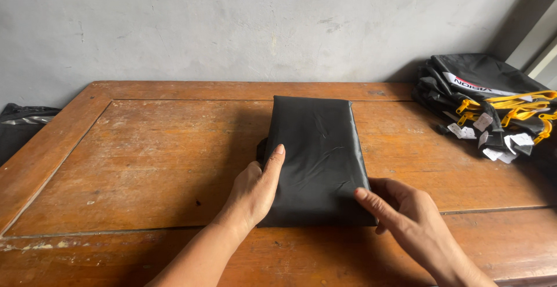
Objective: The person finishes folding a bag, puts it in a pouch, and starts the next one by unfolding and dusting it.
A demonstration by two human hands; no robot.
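A black fabric item (316,153), folded into a neat rectangle, lies flat in the middle of a worn wooden table (145,165). My left hand (258,188) rests along its left edge, fingers together and pressed against the fabric. My right hand (400,211) is at the near right corner, with the fingertips touching the fabric's edge. Neither hand lifts the item; both lie against it.
A stack of folded black fabric items (487,101) with yellow straps and white tags sits at the table's far right. A dark bundle (20,127) lies off the table's left edge. A grey plaster wall (232,26) stands behind the table.
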